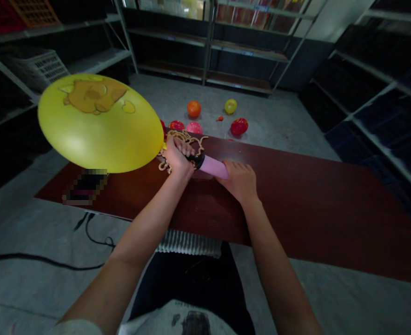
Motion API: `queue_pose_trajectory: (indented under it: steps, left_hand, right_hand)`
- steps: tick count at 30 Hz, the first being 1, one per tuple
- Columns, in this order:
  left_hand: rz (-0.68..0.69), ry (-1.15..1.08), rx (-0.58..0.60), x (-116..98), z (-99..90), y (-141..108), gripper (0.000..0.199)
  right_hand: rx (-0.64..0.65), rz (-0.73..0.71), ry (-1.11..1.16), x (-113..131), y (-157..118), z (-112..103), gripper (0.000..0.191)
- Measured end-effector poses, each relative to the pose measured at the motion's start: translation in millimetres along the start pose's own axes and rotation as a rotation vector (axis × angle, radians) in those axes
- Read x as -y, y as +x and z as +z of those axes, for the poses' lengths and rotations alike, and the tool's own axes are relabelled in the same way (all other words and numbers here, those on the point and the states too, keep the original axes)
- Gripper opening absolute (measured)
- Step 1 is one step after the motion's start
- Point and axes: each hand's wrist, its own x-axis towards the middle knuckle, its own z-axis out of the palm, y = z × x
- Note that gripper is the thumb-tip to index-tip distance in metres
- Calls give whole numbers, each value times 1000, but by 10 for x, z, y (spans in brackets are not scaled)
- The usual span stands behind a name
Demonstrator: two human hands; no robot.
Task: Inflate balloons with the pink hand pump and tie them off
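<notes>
A large yellow balloon point(104, 130) with a brown cartoon print is at the left, its neck at my left hand point(178, 156). That hand's fingers are closed around the balloon's neck and the black end of a pink hand pump point(212, 166); exactly how they grip is partly hidden. My right hand point(240, 180) is wrapped round the pink barrel's other end. The pump lies slantwise just above the dark red table point(296, 200). Tan cord point(182, 136) is bunched behind and beside my left hand.
A blurred dark device point(86, 186) lies on the table's left part. On the floor beyond are an orange balloon point(194, 109), a yellow-green balloon point(230, 106) and several red or pink ones. Metal shelves point(247, 50) stand at the back and sides. Black cables point(45, 261) run at lower left.
</notes>
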Motion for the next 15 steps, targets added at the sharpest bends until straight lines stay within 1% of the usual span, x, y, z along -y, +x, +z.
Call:
queue_pose_trajectory:
  steps: [4, 7, 11, 15]
  left_hand:
    - [17, -54, 14, -32, 8, -12, 57]
    - [39, -89, 24, -89, 22, -17, 58]
    - [53, -112, 44, -198, 46, -21, 58]
    - [71, -116, 17, -318, 72, -28, 54]
  right_hand:
    - [-4, -10, -20, -64, -14, -24, 37]
    - [-22, -13, -50, -159, -39, -47, 37]
    - [-77, -1, -109, -336, -88, -65, 34]
    - [-143, 59, -133, -473, -135, -62, 30]
